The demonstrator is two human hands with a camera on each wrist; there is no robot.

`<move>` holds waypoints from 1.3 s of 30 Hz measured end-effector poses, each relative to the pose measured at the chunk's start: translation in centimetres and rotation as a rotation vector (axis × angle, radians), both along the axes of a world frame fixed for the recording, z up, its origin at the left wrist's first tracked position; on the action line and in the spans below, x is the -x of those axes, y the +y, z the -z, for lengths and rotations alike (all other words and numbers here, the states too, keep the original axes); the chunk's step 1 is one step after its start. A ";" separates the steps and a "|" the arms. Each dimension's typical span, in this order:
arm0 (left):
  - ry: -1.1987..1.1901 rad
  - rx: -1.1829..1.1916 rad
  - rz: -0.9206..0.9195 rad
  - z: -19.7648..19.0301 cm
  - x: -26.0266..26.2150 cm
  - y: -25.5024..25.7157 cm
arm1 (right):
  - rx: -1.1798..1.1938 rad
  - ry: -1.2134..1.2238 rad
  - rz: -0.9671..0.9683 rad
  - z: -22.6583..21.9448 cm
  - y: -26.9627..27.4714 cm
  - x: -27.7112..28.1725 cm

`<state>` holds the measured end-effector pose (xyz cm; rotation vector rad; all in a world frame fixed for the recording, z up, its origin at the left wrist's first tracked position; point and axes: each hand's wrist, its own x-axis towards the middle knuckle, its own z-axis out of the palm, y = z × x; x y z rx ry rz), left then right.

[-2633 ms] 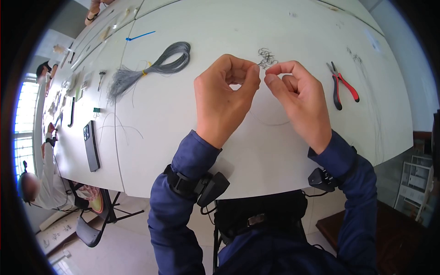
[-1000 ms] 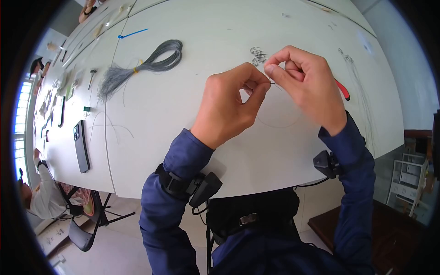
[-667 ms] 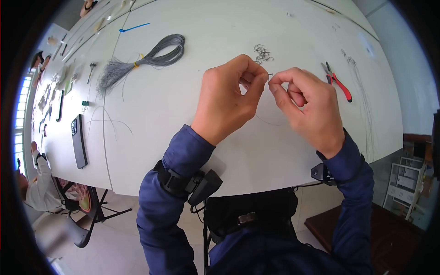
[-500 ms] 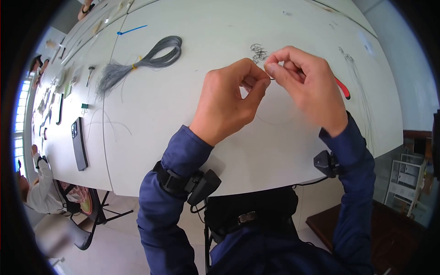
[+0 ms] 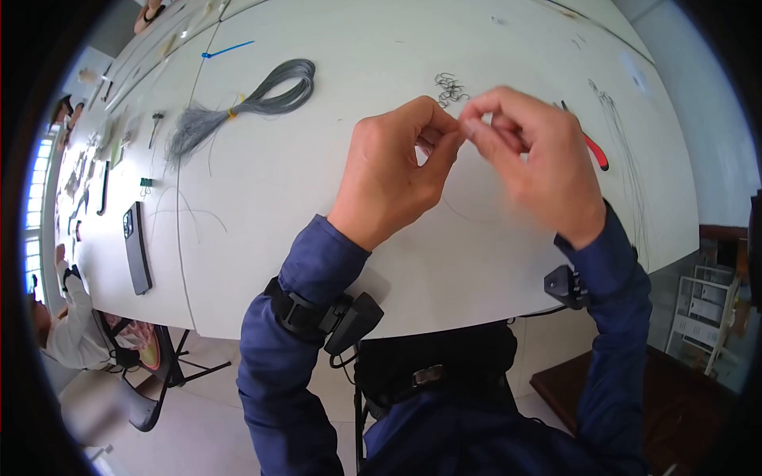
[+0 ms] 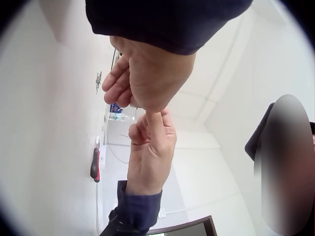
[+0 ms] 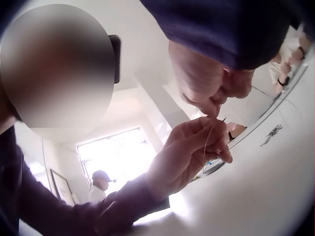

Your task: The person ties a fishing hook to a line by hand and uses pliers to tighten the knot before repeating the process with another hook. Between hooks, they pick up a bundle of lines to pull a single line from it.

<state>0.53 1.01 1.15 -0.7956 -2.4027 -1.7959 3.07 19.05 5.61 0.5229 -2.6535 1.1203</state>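
Line (image 7: 205,142) in L hand (image 5: 395,170) & R hand (image 5: 538,159), nr hooks (image 5: 450,89)

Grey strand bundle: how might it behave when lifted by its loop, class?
The grey strand bundle is probably springy, since its loop lies open; the yellow tie should keep it together, while the splayed ends may droop or tangle.

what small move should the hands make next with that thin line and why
Perhaps the right hand should gently draw the thin pale line snug, because it hangs in a slack curve while the left hand pinches a small dark wire-like piece beside it.
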 end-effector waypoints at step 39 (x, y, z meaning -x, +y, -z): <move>-0.445 -0.228 0.078 -0.8 0.8 -0.7 | 0.173 -0.061 0.053 1.9 0.0 0.6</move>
